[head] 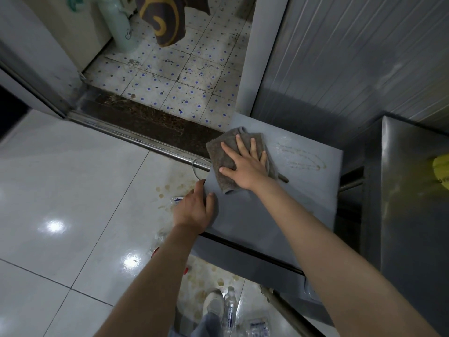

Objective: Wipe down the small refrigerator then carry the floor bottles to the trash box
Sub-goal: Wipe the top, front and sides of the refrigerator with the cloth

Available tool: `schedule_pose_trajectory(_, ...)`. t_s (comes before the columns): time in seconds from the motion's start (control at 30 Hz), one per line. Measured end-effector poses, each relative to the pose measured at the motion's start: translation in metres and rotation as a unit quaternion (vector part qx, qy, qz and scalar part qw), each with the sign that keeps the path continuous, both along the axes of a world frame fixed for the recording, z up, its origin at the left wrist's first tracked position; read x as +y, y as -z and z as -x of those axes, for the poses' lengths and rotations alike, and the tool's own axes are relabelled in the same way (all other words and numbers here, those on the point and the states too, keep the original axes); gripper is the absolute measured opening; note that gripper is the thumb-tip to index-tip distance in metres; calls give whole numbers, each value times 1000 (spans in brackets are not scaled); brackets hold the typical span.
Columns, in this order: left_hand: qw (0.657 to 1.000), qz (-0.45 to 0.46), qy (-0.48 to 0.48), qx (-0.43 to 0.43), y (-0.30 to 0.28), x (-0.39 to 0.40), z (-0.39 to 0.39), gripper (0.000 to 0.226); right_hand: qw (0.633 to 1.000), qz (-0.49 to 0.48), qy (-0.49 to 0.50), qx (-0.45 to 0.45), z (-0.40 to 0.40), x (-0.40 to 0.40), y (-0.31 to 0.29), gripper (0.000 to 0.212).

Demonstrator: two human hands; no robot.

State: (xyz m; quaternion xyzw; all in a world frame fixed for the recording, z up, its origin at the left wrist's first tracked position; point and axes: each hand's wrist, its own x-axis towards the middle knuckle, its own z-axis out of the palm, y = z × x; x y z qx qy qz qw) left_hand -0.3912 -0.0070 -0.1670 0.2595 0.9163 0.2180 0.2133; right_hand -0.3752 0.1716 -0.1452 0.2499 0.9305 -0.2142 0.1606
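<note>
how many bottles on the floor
3 show: one by the shoe, one right of it at the bottom edge, one past the left hand. The arms may hide more.

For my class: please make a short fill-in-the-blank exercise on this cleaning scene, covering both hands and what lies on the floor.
1. The right hand presses a grey ____ flat on the fridge top.
2. The left hand rests on the fridge's ____ edge.
3. A dried ring stain lies to the ____ of the cloth.
4. Clear plastic ____ lie on the floor by the shoe.

Missing words: cloth; left; right; bottles
</note>
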Motion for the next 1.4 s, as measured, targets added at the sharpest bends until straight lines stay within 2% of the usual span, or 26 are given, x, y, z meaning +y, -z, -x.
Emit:
schedule_pose_trajectory(0.13, 1000, 6, 4, 1, 0, 0, 1, 57, 1000, -4, 9, 9, 4, 11, 1, 66)
schedule_pose_trajectory(0.3, 1000, 3, 8, 6, 0, -1, 1, 54, 997, -22, 68, -6, -3, 38, 0, 66)
schedule_pose_trajectory(0.5, 999, 12, 30, 8, -3, -1, 1, 63, 992, -29, 119, -18, -33, 32, 0, 67)
schedule_pose_trajectory(0.6, 998, 16, 61, 16, -5, -1, -1, 64, 993, -30, 106, -31, -49, 15, 0, 66)
schedule_pose_trajectory(0.7, 994, 23, 101, 36, -2, -2, -7, 77, 995, -26, 86, -43, -57, 10, -3, 65)
schedule_pose_trajectory(0.87, 992, 38, 107, 58, -3, 5, -8, 85, 994, -11, 89, -59, -43, 24, -11, 67)
schedule_pose_trajectory(1.17, 990, 41, 113, 80, 1, 9, -6, 83, 993, -14, 107, -55, -18, 48, -9, 67)
schedule_pose_trajectory(1.4, 990, 40, 105, 80, 1, 9, -6, 82, 996, 1, 68, -51, -5, 50, -10, 67)
